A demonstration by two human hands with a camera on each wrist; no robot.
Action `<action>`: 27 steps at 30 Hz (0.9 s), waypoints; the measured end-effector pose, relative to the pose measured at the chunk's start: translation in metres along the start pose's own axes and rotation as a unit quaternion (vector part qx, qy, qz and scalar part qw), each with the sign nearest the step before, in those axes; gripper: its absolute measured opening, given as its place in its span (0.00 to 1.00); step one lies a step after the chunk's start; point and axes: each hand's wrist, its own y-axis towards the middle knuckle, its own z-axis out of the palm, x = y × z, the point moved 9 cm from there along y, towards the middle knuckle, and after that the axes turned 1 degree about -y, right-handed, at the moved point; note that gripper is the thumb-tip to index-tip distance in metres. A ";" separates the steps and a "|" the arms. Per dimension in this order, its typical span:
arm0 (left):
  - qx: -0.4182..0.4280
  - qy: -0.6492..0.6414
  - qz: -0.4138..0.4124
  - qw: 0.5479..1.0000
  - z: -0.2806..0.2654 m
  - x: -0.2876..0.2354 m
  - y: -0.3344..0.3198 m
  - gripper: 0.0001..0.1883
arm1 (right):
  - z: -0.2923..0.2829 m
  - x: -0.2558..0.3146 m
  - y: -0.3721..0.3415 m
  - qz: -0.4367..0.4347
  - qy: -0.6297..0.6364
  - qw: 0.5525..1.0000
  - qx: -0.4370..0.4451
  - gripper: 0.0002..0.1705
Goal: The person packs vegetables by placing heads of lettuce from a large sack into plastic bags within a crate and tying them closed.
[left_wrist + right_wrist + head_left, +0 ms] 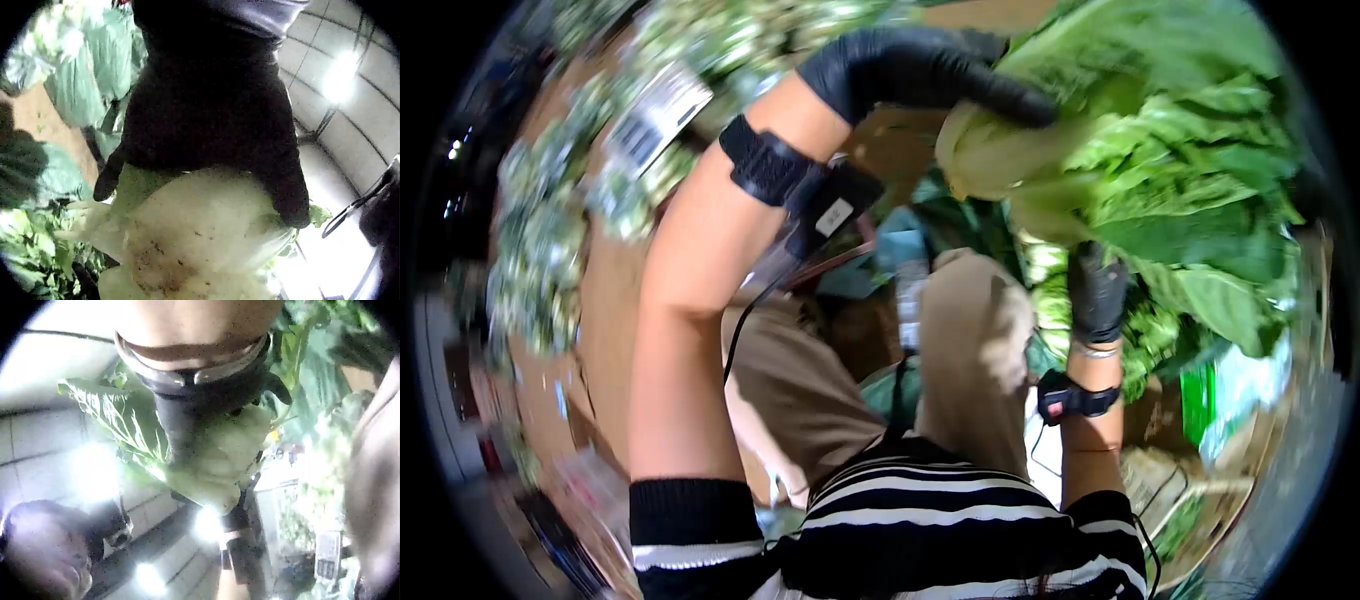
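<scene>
Your left hand (915, 75), thumb and fingers gripping, holds a leafy green head (1190, 170) by its pale base (982, 160) beyond your right knee (975, 310), while your right hand (1097, 298) holds its near side, partly hidden, and bagged greens (540, 245) lie well apart, leftward.

A produce-packing area, it seems, with heaps of plastic-wrapped greens (538, 250).

The left grip (920, 75) looks smooth, rubbery and faintly glossy; the leafy vegetable (1170, 165) is crinkled, smoother at its base; the trousers (970, 345) are matt cloth, the bracelet (1097, 351) shiny metal.
</scene>
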 end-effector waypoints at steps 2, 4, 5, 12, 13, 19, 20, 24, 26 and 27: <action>-0.074 0.012 0.030 0.997 -0.032 -0.006 -0.075 0.26 | 0.018 0.054 0.047 -0.025 0.096 0.995 -0.003 0.19; -0.131 0.018 0.064 0.989 -0.056 -0.002 -0.145 0.27 | 0.067 0.107 0.073 -0.063 0.157 0.984 0.049 0.19; -0.156 0.018 0.078 0.985 -0.064 0.004 -0.176 0.28 | 0.100 0.137 0.069 -0.163 0.089 0.981 0.049 0.21; -0.234 -0.099 -0.296 0.921 -0.058 0.194 -0.337 0.30 | 0.297 0.287 -0.054 0.220 0.640 0.673 0.297 0.20; -0.217 -0.141 -0.251 0.933 -0.057 0.221 -0.353 0.31 | 0.312 0.311 -0.056 0.194 0.555 0.714 0.380 0.20; -0.221 -0.268 -0.277 0.896 -0.077 0.338 -0.385 0.31 | 0.416 0.382 -0.102 0.489 0.786 0.019 0.379 0.27; -0.147 -0.169 -0.430 0.874 -0.075 0.354 -0.396 0.35 | 0.443 0.383 -0.108 0.501 0.797 0.039 0.334 0.25; -0.213 0.172 -0.416 0.867 -0.091 0.426 -0.389 0.45 | 0.476 0.379 -0.130 0.457 0.669 0.159 0.564 0.22; -0.182 0.250 -0.372 0.875 -0.090 0.428 -0.372 0.46 | 0.479 0.365 -0.155 0.411 0.544 0.219 0.698 0.22; -0.175 0.285 -0.366 0.868 -0.088 0.413 -0.366 0.46 | 0.470 0.356 -0.147 0.419 0.540 0.223 0.696 0.22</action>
